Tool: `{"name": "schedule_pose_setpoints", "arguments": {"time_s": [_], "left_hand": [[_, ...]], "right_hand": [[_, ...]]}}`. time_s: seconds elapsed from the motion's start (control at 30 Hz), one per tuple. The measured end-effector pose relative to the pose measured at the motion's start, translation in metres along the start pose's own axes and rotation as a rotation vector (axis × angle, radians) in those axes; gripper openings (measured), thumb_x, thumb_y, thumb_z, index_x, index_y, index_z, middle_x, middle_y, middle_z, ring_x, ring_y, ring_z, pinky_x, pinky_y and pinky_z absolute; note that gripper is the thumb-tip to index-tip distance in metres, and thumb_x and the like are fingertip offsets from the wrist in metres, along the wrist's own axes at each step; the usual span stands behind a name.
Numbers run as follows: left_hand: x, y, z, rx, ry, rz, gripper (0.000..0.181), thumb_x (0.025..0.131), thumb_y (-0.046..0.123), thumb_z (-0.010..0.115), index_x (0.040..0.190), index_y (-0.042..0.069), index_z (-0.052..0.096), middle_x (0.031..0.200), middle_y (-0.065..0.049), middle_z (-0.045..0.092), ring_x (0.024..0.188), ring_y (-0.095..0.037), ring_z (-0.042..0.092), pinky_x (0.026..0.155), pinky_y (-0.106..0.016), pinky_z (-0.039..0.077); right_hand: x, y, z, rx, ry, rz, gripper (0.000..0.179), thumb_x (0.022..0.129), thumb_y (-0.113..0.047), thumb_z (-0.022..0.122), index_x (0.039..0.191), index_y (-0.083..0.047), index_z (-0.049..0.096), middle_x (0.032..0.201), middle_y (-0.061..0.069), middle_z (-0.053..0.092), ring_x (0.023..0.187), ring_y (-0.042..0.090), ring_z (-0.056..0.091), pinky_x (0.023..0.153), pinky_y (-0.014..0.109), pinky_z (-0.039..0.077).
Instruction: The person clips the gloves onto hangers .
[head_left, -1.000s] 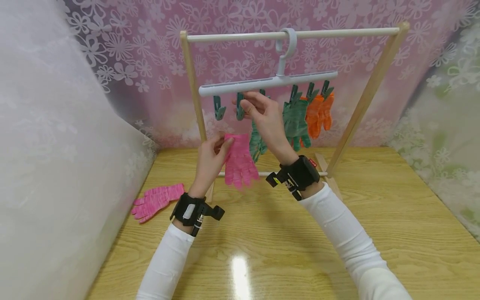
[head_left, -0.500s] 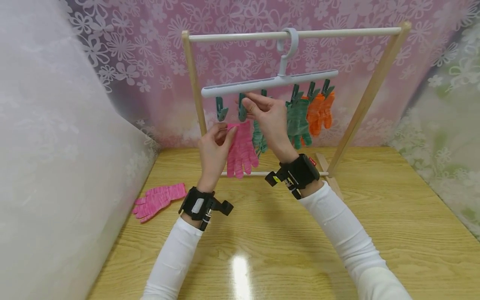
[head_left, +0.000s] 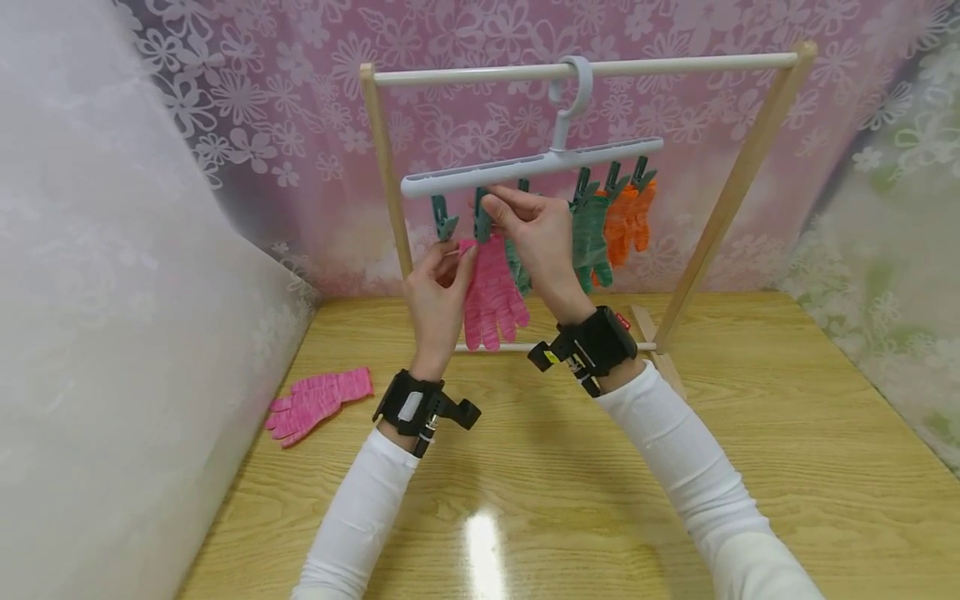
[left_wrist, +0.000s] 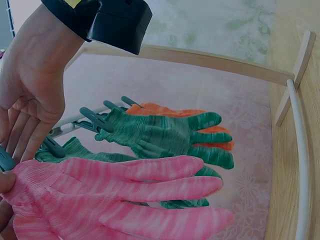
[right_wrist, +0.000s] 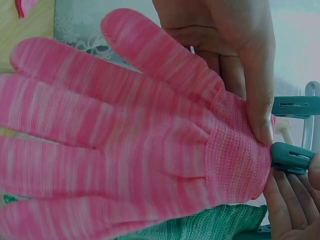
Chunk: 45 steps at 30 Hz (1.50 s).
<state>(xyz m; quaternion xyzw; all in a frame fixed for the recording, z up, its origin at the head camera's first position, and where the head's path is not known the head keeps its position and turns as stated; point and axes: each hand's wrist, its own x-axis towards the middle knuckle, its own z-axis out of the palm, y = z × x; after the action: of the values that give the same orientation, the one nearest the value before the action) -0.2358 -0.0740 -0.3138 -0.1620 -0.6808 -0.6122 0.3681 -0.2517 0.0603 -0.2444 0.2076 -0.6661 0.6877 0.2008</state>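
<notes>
The left hand pinches the cuff of a pink glove and holds it up against a teal clip, fingers of the glove hanging down. The right hand squeezes that same clip between thumb and fingertips, just above the cuff; in the right wrist view the clip's tip meets the cuff edge. The clip hangs from a pale grey clip hanger, with one bare clip to its left. To the right on the hanger hang two green gloves, then orange gloves at the far right end. The hanger is hooked over the top rail of a wooden rack standing at the far side of the worktop. A second pink glove lies flat on the worktop at the left, well apart from the hands.
</notes>
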Motion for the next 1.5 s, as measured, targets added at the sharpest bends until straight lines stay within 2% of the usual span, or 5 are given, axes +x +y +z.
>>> {"name": "schedule_pose_setpoints", "arguments": {"time_s": [0.27,0.6,0.9,1.1,1.5], "left_hand": [[-0.002,-0.002,0.007,-0.059,0.062,-0.015,0.025,0.098,0.022,0.070,0.109,0.000,0.072,0.100,-0.012,0.078,0.088,-0.019,0.076,0.072,-0.022,0.057],[0.000,-0.003,0.013,-0.166,0.131,-0.101,0.023,0.096,0.020,0.072,0.111,0.003,0.075,0.103,-0.009,0.075,0.082,-0.017,0.074,0.071,-0.021,0.056],[0.001,-0.001,0.019,-0.240,0.149,-0.167,0.027,0.096,0.020,0.072,0.117,0.004,0.074,0.116,-0.005,0.072,0.093,-0.015,0.070,0.079,-0.023,0.056],[0.001,-0.001,0.023,-0.295,0.175,-0.213,0.028,0.097,0.020,0.072,0.118,0.001,0.073,0.111,-0.001,0.069,0.095,-0.014,0.068,0.078,-0.021,0.055],[0.002,0.001,0.024,-0.347,0.187,-0.233,0.029,0.097,0.020,0.071,0.121,0.003,0.073,0.111,0.000,0.070,0.094,-0.013,0.069,0.081,-0.023,0.054]], "right_hand": [[0.001,-0.001,0.001,-0.024,0.024,0.009,0.031,0.094,-0.015,0.074,0.122,-0.001,0.073,0.112,0.020,0.074,0.085,0.008,0.073,0.089,0.032,0.060],[0.001,0.001,0.000,-0.051,0.020,-0.002,0.031,0.094,-0.015,0.074,0.122,-0.001,0.073,0.112,0.019,0.074,0.091,0.012,0.074,0.091,0.032,0.059],[0.001,0.000,-0.001,-0.063,0.019,-0.003,0.031,0.094,-0.015,0.075,0.122,-0.002,0.073,0.114,0.018,0.073,0.103,0.019,0.073,0.093,0.031,0.058],[0.002,-0.001,-0.001,-0.089,0.022,0.010,0.031,0.094,-0.016,0.075,0.121,-0.002,0.073,0.121,0.015,0.072,0.112,0.021,0.070,0.098,0.031,0.055],[-0.004,0.003,-0.004,-0.156,-0.033,-0.037,0.037,0.095,-0.018,0.074,0.130,-0.006,0.069,0.125,0.014,0.071,0.110,0.023,0.071,0.098,0.033,0.056]]}}
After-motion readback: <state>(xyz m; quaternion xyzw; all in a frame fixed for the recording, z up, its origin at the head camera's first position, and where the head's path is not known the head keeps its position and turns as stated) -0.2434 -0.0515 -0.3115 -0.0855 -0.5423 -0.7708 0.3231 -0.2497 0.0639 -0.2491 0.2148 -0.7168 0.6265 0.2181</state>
